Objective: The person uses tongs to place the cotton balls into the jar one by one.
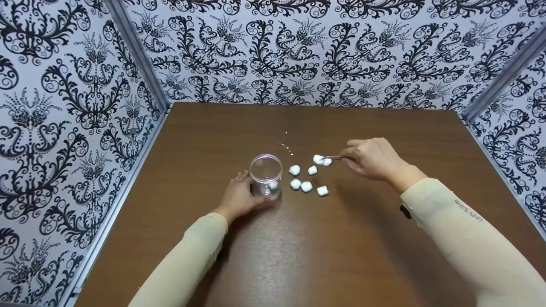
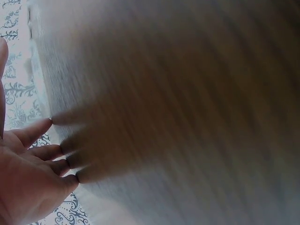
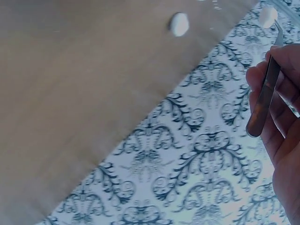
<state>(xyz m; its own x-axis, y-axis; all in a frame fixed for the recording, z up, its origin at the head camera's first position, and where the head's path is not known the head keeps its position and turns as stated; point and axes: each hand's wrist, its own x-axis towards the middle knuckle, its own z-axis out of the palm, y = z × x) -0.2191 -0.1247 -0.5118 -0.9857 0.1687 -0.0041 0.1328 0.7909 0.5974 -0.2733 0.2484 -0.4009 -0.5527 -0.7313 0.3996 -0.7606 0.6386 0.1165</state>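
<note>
A clear round jar (image 1: pixel 266 168) stands on the table in the head view, with white showing inside near its bottom. My left hand (image 1: pixel 240 197) holds it low, thumb across the front of the base and fingers along its left side. In the left wrist view that hand's fingertips (image 2: pixel 70 180) meet the tabletop; the jar is out of that view. My right hand (image 1: pixel 375 158) pinches metal tweezers (image 3: pixel 265 101). At their tips is a small white cotton-like ball (image 3: pixel 268 17); in the head view the tips overlap two such white pieces (image 1: pixel 318 159).
Several more white balls (image 1: pixel 306 186) lie on the brown table (image 1: pixel 204 136) between the jar and my right hand. Tiny white bits (image 1: pixel 291 154) are scattered behind the jar. Patterned walls (image 1: pixel 273 51) with metal posts (image 1: pixel 140 55) surround the table's back and sides.
</note>
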